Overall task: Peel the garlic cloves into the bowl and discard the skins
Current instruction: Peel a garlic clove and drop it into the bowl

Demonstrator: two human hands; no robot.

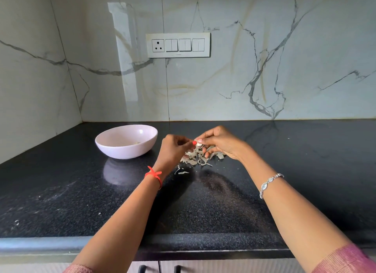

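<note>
Both forearms stretch over the dark desk (61,191), meeting just right of the pale bowl (122,153). The right hand (220,144) pinches a small whitish garlic clove (198,143) at its fingertips. The left hand (174,149), fingers curled, nips the same clove with a red-nailed thumb. Papery skins (198,158) lie heaped beneath, right of the bowl.

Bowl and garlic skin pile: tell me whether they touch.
Apart. The head view shows a strip of bare black counter between the bowl and the nearest garlic skins.
</note>
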